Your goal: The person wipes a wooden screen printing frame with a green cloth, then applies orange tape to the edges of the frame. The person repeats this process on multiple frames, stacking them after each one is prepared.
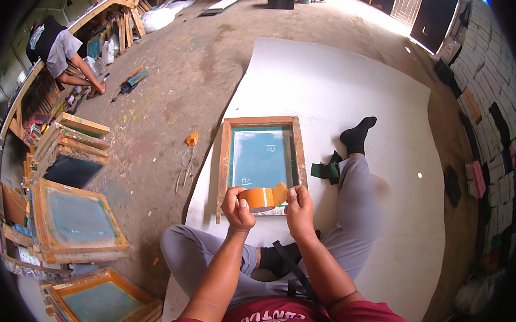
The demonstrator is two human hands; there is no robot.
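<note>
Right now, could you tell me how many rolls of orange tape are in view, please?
1: the orange tape roll is held between the left hand and right hand, over the wooden screen frame. Others may be hidden.

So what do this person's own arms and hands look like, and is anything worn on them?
Both forearms are bare up to short dark red sleeves with pale lettering across the chest. The left hand and right hand wear no gloves; no watch, ring or bracelet shows. A black strap hangs between the arms.
</note>
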